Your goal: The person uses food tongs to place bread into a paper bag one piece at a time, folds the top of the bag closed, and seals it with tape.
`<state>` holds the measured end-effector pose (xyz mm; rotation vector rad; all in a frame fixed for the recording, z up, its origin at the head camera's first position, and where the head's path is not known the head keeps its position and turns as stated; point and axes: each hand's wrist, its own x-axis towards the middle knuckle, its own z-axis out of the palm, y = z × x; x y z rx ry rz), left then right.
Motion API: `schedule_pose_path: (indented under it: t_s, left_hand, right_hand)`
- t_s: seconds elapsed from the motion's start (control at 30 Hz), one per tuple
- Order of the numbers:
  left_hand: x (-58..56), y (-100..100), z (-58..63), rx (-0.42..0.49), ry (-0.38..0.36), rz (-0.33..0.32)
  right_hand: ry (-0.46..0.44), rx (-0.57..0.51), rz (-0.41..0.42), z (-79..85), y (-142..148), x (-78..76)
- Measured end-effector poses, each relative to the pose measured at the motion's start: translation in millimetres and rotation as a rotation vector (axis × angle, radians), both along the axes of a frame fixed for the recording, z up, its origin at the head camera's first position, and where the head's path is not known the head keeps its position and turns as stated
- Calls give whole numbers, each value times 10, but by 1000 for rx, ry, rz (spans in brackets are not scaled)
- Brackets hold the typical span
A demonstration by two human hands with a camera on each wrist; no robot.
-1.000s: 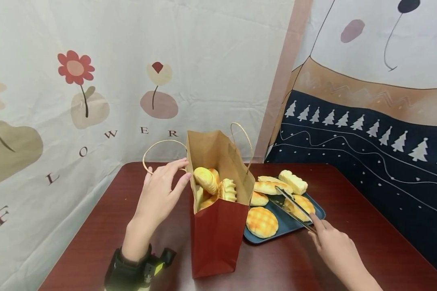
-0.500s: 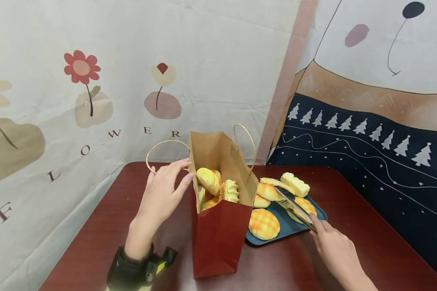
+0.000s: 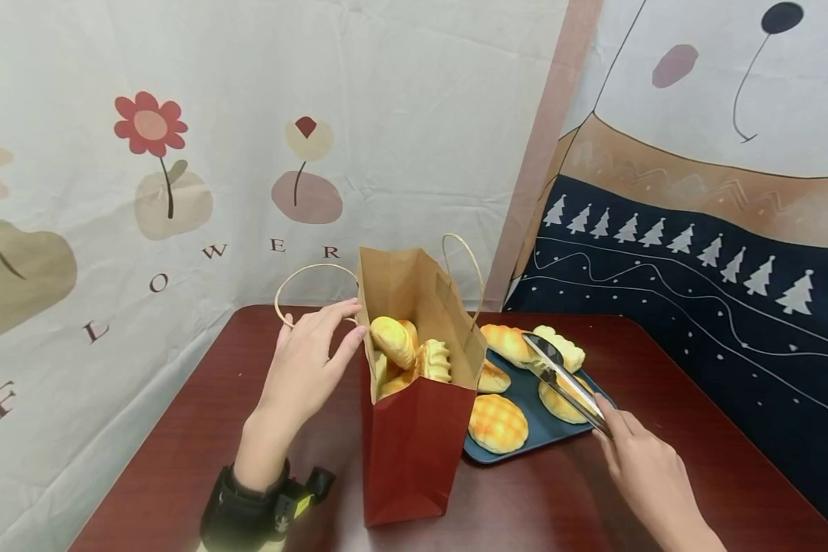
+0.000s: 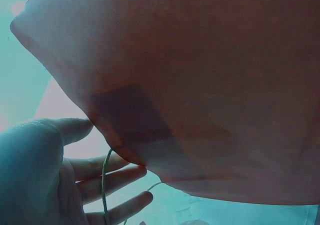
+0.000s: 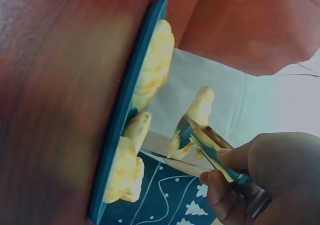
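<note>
My right hand (image 3: 652, 468) grips metal tongs (image 3: 579, 387) with dark tips. Between the tips is a long golden bread roll (image 3: 502, 341), raised above the blue tray (image 3: 534, 437) in the right wrist view. On the left, my left hand (image 3: 310, 356) rests its relaxed fingers against the rim of a red paper bag (image 3: 414, 452). One looped bag handle (image 4: 104, 185) passes across those fingers in the left wrist view. The bag stands upright and open, with several breads (image 3: 393, 343) inside near its mouth.
On the tray lie a round checked bread (image 3: 498, 424), another round bread (image 3: 562, 400) under the tongs, a small roll (image 3: 493, 377) partly behind the bag, and a pale ridged bread (image 3: 562, 349). A patterned cloth (image 3: 428, 115) hangs behind the brown table (image 3: 207, 429).
The tongs have narrowed on the long roll and lifted it up from the tray, slightly to the left. My left hand stays at the bag's rim.
</note>
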<state>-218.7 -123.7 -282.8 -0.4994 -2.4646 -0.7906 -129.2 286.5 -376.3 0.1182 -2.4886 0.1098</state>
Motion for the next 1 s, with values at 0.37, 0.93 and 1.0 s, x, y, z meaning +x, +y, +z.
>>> schedule_pose_path:
  t_s: [0.37, 0.93, 1.0]
  left_hand:
    - [-1, -22, 4, -1, -9, 12]
    - [-9, -14, -9, 3, -4, 7]
    - [-4, -13, -3, 4, -3, 8]
  right_hand:
    - [-65, 19, 18, 92, -36, -20]
    - [-95, 176, -14, -14, -166, -356]
    - [-109, 176, -27, -22, -174, -385]
